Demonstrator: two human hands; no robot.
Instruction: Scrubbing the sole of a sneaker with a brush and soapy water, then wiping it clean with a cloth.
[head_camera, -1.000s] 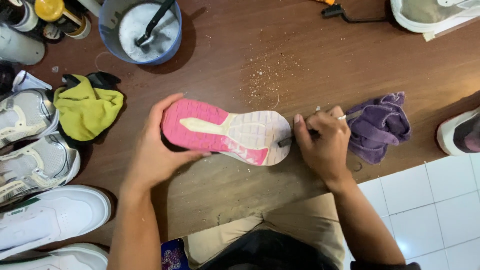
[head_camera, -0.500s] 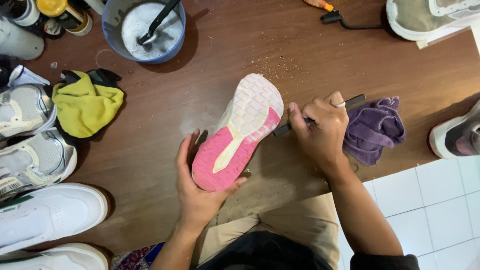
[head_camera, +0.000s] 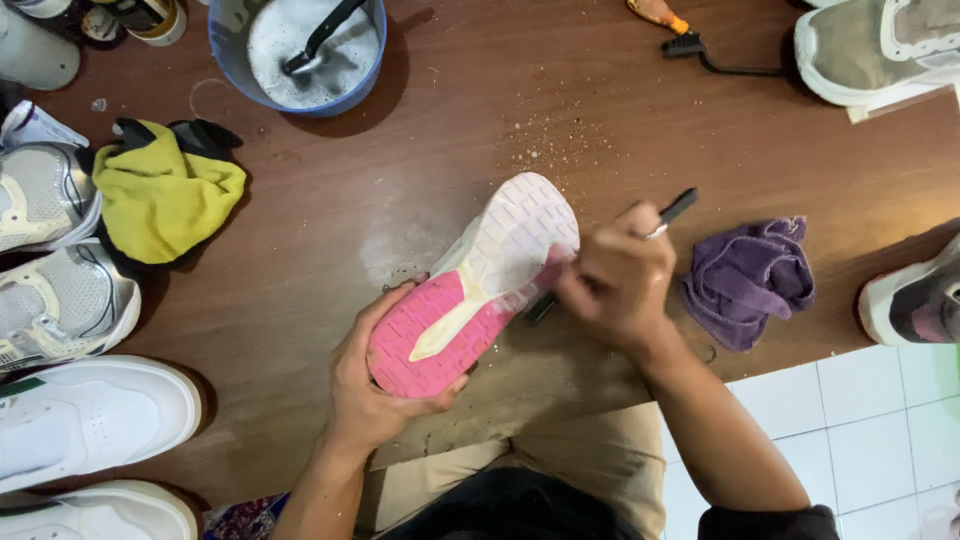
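Shoe (head_camera: 480, 290) lay sole-up near the middle of the brown tabletop (head_camera: 420, 180), pink at the heel end, white w/ a grid tread at the toe end, toe pointing away and to the right. Left hand (head_camera: 375, 385) cupped the pink heel from below, fingers wrapped round its edge, gripping it. Right hand (head_camera: 615, 280) was clenched round a thin dark tool (head_camera: 670, 212); one end stuck out past the knuckles, the other end met the sole approx. where pink meets white. Hand looked blurred.

Purple cloth (head_camera: 750, 280) sat crumpled just right of that hand. Fine crumbs (head_camera: 560, 140) were scattered on the wood beyond the toe. Blue bowl (head_camera: 300, 45) of soapy foam w/ a dark brush in it stood at the far left; yellow cloth (head_camera: 165, 200) lay nearer, beside several white sneakers (head_camera: 70, 300) along the left edge.
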